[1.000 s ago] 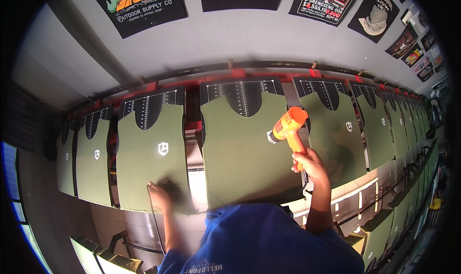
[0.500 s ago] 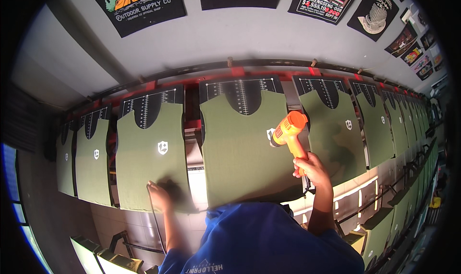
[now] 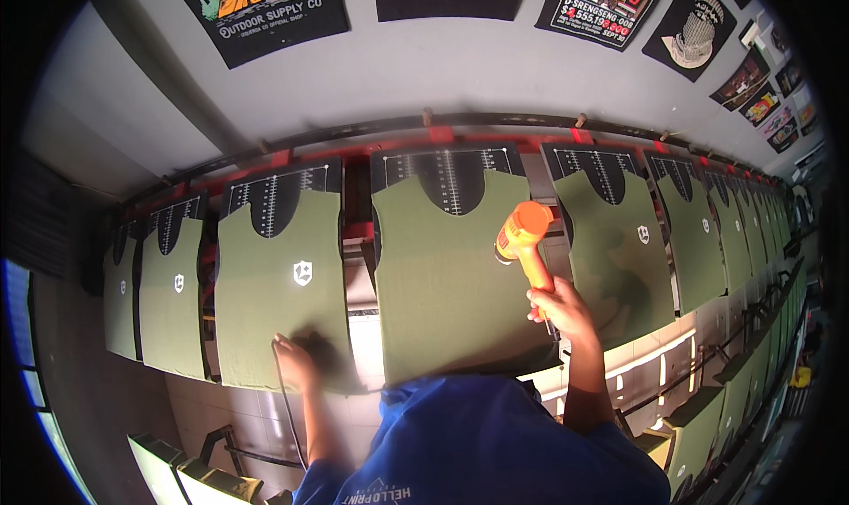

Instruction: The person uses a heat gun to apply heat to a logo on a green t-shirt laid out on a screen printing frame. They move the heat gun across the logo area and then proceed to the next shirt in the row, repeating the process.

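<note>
My right hand (image 3: 564, 309) is wrapped round the handle of an orange heat gun (image 3: 529, 231). The gun's nozzle hangs over the right chest area of an olive-green shirt (image 3: 442, 302), laid flat on a black board (image 3: 402, 162). No chest print shows on this shirt, as the gun covers that spot. Lower left, my left hand (image 3: 294, 363) pinches a thin black cord (image 3: 287, 408). That hand is over the bottom part of the neighbouring green shirt (image 3: 256, 319), which bears a white shield print (image 3: 302, 273).
More green shirts on boards run left and right in a row, such as the shirt (image 3: 610, 257) right of the gun. A red and dark rail (image 3: 495, 118) runs behind them. Another row of boards (image 3: 699, 425) stands at the lower right. Printed black shirts (image 3: 265, 19) hang on the wall.
My right hand has shifted the heat gun slightly left and up, and the white print that partly showed beside its nozzle is now covered. My left hand has stayed put with the cord.
</note>
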A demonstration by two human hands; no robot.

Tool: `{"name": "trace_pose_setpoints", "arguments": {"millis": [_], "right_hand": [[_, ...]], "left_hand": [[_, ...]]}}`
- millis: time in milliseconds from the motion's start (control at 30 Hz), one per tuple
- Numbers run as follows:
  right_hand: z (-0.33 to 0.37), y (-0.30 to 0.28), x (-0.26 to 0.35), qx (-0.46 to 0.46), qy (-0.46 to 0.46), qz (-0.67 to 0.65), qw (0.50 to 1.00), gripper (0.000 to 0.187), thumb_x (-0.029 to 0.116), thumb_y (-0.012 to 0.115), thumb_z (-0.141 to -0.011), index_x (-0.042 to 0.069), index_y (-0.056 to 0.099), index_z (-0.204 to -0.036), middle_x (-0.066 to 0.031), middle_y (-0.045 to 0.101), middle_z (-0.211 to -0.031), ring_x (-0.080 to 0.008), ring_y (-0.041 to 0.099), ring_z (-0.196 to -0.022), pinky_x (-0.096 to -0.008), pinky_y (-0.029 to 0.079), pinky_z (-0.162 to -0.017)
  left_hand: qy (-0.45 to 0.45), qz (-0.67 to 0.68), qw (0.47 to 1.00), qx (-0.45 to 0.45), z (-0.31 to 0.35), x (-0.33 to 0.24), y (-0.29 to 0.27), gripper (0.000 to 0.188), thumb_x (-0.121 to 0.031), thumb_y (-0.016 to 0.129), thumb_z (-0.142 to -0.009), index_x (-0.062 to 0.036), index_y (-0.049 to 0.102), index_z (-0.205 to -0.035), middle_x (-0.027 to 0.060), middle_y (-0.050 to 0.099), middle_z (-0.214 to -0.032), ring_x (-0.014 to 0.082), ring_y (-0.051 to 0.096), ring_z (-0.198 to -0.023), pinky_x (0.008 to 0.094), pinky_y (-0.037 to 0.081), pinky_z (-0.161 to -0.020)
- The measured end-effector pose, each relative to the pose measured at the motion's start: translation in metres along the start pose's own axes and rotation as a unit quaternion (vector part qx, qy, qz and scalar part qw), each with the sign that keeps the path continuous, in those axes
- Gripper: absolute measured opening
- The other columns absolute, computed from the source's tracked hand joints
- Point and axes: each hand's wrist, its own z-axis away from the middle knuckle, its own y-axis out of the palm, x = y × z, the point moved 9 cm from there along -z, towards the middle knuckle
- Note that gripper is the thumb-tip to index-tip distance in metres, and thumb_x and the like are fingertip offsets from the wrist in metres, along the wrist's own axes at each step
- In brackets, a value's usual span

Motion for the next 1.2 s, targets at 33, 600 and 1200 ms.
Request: {"name": "trace_pose_setpoints", "arguments": {"millis": [33, 600, 1200], "right_hand": [[0.0, 0.003, 0.002, 0.006, -0.005, -0.018, 1.0, 0.014, 0.014, 0.061, -0.089, 0.002, 0.054, -0.093, -0.0005, 0.055, -0.074, -0.0096, 0.06, -0.059, -0.0248, 0.052, -0.054], [-0.026, 0.005, 0.02, -0.059, -0.02, -0.04, 0.997, 0.015, 0.013, 0.061, -0.088, 0.002, 0.055, -0.095, -0.0015, 0.055, -0.076, -0.0112, 0.06, -0.063, -0.0254, 0.052, -0.054], [0.011, -0.11, -0.004, -0.009, -0.059, -0.173, 0.983, 0.016, 0.015, 0.067, -0.088, 0.004, 0.056, -0.091, -0.0021, 0.058, -0.074, -0.0114, 0.06, -0.062, -0.026, 0.051, -0.056]], "left_hand": [[0.004, 0.002, 1.0, -0.004, -0.001, 0.001, 0.001, 0.039, -0.033, 0.036, -0.102, -0.0057, 0.058, -0.119, 0.0197, 0.067, -0.103, 0.0374, 0.066, -0.088, 0.0468, 0.054, -0.076], [0.074, 0.0, 0.997, 0.024, -0.002, 0.003, 0.011, 0.047, -0.031, 0.045, -0.095, 0.0004, 0.051, -0.129, 0.0248, 0.062, -0.112, 0.0411, 0.062, -0.097, 0.0494, 0.05, -0.081], [0.099, 0.109, 0.981, 0.128, 0.011, -0.005, 0.036, 0.037, -0.035, 0.041, -0.1, -0.004, 0.054, -0.117, 0.014, 0.061, -0.101, 0.0284, 0.06, -0.078, 0.0397, 0.048, -0.072]]}}
